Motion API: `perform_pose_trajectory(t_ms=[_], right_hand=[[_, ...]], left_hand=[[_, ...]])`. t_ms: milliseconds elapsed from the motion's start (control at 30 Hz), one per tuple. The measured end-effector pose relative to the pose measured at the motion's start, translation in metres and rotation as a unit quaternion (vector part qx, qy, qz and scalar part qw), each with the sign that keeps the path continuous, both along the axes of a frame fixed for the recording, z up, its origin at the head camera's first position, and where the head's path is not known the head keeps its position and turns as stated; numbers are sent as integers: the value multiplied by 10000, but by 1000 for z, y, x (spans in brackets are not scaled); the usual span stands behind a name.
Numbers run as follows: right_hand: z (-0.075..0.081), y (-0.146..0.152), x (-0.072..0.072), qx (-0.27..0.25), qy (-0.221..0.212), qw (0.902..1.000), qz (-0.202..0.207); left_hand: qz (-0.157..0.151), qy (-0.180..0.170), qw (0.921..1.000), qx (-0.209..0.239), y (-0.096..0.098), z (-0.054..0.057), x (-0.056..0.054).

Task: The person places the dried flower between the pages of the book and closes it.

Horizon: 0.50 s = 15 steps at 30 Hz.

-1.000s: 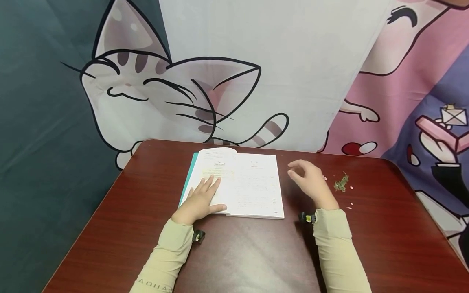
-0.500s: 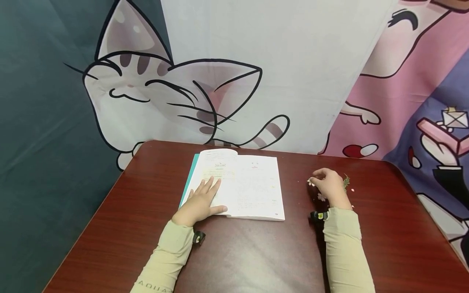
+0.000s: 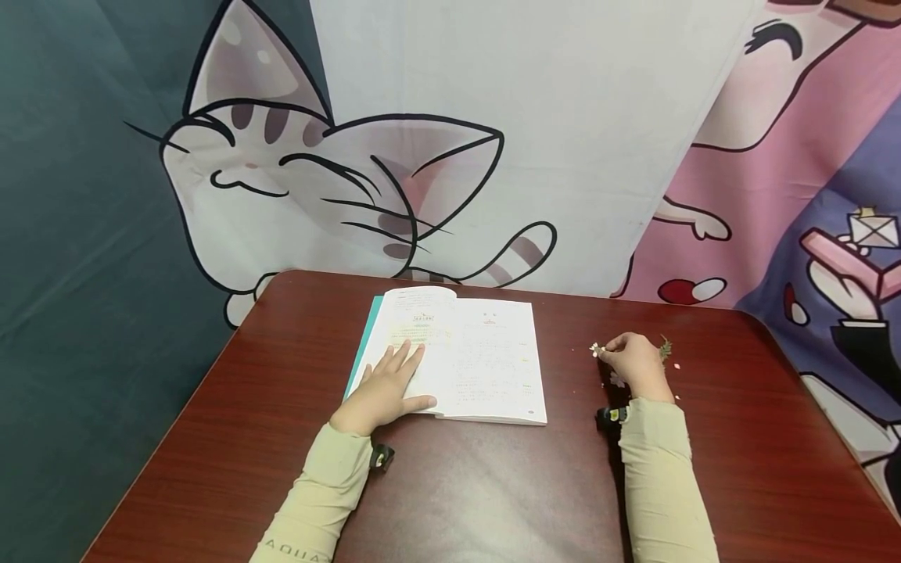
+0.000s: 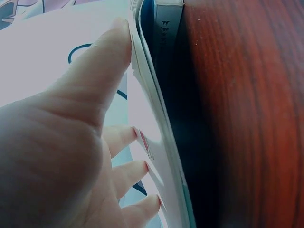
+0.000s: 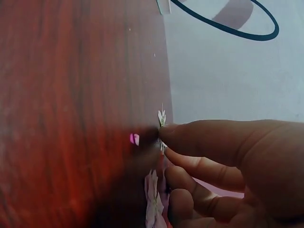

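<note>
An open book [image 3: 493, 360] with a teal cover edge lies on the table. My left hand [image 3: 380, 395] rests on its left page with fingers spread, and in the left wrist view the thumb [image 4: 102, 61] lies along the page near the edge. To the right of the book, my right hand [image 3: 636, 366] pinches a small white flower [image 3: 596, 350] between thumb and forefinger, low over the table. A pale pink flower [image 5: 153, 202] lies below those fingers in the right wrist view. Behind the right hand a green leafy sprig [image 3: 665, 349] is partly hidden.
Loose pink petals [image 3: 677, 366] are scattered right of the right hand, and a bright pink petal [image 5: 135, 139] lies near the pinched flower. The dark red wooden table [image 3: 493, 493] ends at the back against a cloth printed with cartoon cats [image 3: 281, 172].
My right hand has moved right, from beside the book to the small flowers, and now pinches the white one. The left hand has stayed flat on the page.
</note>
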State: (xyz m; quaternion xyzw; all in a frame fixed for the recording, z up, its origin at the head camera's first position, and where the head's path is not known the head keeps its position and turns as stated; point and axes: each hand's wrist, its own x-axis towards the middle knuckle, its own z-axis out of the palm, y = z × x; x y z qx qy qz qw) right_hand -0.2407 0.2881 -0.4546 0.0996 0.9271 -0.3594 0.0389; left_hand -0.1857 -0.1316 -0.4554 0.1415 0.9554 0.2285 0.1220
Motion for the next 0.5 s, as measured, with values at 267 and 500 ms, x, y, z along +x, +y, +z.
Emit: perform_pose_trajectory(t_ms=[267,500], right_hand=[[-2,-1,-4,-50,-142,9999,33],[-2,-4,-5,49,-50,10000,62]], left_hand=[[-12,32,10000,-26,0,-1,0],[8,31,10000,-21,0,1,0]])
